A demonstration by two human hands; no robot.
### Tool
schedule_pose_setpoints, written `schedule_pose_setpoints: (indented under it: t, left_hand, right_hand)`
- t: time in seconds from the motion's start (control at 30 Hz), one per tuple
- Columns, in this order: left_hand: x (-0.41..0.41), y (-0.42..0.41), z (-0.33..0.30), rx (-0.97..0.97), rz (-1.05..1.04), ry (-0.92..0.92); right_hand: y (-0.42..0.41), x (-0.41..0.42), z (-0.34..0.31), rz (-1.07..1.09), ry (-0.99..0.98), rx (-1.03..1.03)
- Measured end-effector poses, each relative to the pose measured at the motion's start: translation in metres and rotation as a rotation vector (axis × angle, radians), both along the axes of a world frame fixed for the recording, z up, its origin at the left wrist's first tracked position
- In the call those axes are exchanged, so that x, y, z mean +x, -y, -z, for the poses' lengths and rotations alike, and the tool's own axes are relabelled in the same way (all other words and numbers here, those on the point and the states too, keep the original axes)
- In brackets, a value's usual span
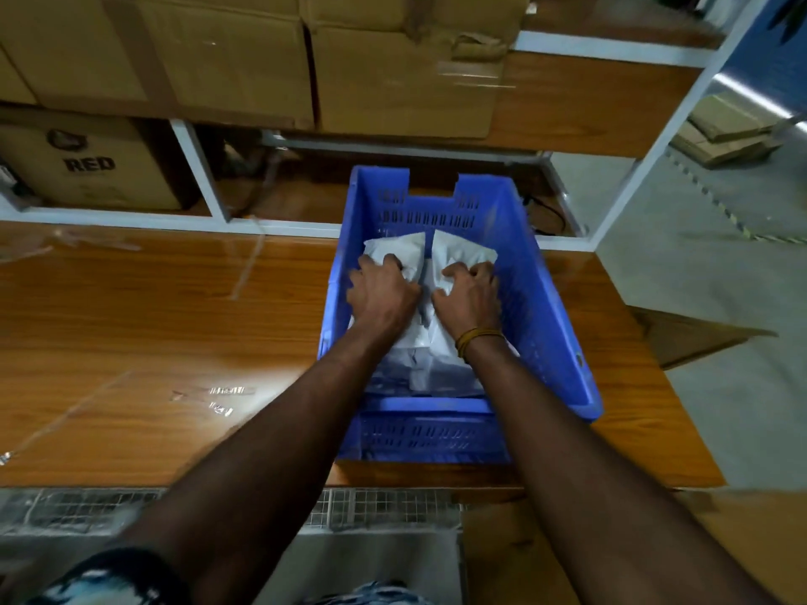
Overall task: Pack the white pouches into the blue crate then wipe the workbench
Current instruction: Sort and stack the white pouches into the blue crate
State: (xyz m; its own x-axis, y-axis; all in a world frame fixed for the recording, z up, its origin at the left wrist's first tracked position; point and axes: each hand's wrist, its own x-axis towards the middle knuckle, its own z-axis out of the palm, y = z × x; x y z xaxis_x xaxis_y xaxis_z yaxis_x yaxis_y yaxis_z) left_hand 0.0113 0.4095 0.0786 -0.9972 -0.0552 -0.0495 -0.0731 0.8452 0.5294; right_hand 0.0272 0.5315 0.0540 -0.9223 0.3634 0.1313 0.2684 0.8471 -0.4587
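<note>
A blue crate [550,299] with slotted walls stands on the right part of the wooden workbench [153,325]. Inside it lie white pouches, two side by side at the far end [401,248] [463,253] and more under my wrists. Both my hands are down in the crate. My left hand [382,294] has its fingers curled into the left pouch. My right hand [469,294], with a brown band on the wrist, grips the right pouch the same way. My forearms hide the pouches nearer to me.
Strips of clear tape [218,397] lie on the workbench left of the crate. Behind it a white-framed shelf [205,172] holds cardboard boxes [244,58], one marked RED [89,163]. Grey floor lies to the right beyond the bench edge.
</note>
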Motion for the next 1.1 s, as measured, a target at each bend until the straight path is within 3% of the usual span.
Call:
schedule_pose_setpoints:
  t: [0.27,0.37,0.5,0.6,0.77,0.87,1.1]
  left_hand:
    - [-0.008,0.0,0.02,-0.23,0.138,0.121]
    - [-0.008,0.0,0.016,-0.195,0.17,0.162]
    - [-0.005,0.009,-0.003,0.001,0.163,-0.132]
    - [-0.007,0.022,-0.019,-0.115,0.095,-0.348]
    - [-0.008,0.044,-0.014,-0.235,-0.033,-0.171]
    - [-0.007,0.046,-0.01,-0.167,-0.026,-0.121]
    - [-0.004,0.057,-0.009,-0.045,-0.032,-0.133]
  right_hand:
    - [-0.009,-0.009,0.01,-0.088,0.235,0.002]
    - [-0.012,-0.007,0.005,-0.123,0.216,-0.022]
    - [-0.025,0.005,-0.018,-0.032,-0.018,-0.052]
    - [-0.05,0.014,-0.034,0.13,-0.119,0.042]
    - [-0.099,0.02,-0.031,0.282,-0.058,-0.004]
    - [-0.117,0.021,-0.021,0.147,-0.066,-0.146]
    - [-0.12,0.023,-0.022,0.028,-0.084,-0.195]
